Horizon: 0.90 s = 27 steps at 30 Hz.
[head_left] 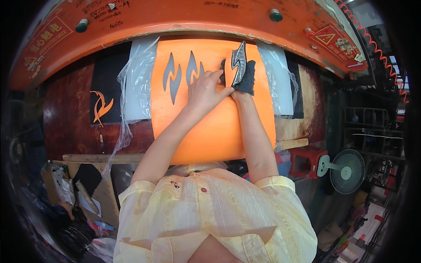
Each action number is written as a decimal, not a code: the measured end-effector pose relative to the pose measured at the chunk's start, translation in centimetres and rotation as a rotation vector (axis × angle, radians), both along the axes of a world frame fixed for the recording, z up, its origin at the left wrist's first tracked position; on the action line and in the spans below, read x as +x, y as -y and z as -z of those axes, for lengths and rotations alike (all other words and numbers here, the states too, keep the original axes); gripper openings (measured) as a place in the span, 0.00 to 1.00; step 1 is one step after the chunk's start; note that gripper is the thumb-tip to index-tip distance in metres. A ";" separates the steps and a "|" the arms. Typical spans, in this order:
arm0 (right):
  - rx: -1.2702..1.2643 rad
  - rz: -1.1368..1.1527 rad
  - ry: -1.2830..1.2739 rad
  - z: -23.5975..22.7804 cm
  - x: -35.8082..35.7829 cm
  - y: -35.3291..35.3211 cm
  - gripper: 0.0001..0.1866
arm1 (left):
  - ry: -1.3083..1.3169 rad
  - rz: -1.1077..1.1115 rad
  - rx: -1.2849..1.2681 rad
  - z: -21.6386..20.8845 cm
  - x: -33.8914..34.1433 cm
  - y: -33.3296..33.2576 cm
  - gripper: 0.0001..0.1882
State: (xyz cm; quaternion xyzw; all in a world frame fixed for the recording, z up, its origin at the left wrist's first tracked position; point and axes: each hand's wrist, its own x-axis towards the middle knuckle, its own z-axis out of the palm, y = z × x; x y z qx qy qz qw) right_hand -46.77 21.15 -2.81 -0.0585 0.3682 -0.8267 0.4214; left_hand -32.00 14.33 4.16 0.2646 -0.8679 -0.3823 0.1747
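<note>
A metal cutting die [239,64] with a zigzag, flame-like outline stands tilted over the orange sheet [197,131]. Dark grey cloth [247,81] lies against its lower right side, and another dark bit shows to its left. My right hand [239,93] is at the die's lower end. The cloth and die cover most of its fingers, which appear closed on the die. Just left of it is my left hand [204,90], thumb and forefinger spread toward the die and cloth. Zigzag cut-outs [172,77] show grey in the sheet, one partly behind my left hand.
An orange machine beam [188,22] with green buttons spans the far side. Clear plastic film [139,79] lies under the sheet's sides. On a black mat at left rests a cut orange piece [101,107]. At right are a fan [347,171] and a red stool [305,161].
</note>
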 end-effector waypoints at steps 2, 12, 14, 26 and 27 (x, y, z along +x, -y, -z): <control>0.037 0.070 -0.005 0.0 0.1 0.3 0.34 | 0.078 0.021 0.056 0.3 -0.3 0.3 0.24; 0.015 0.011 0.040 -2.2 1.1 0.2 0.26 | -0.160 -0.121 0.090 3.5 -0.7 1.9 0.18; 0.060 -0.007 0.036 -2.0 1.2 -0.1 0.24 | -0.228 -0.129 0.270 4.1 -1.5 1.9 0.18; 0.089 -0.186 -0.124 -4.1 2.1 0.8 0.18 | -0.418 -0.276 1.257 1.9 -0.8 5.9 0.07; 0.088 -0.225 -0.190 -4.7 2.2 0.8 0.18 | -0.466 -0.279 1.385 2.3 -0.2 7.1 0.07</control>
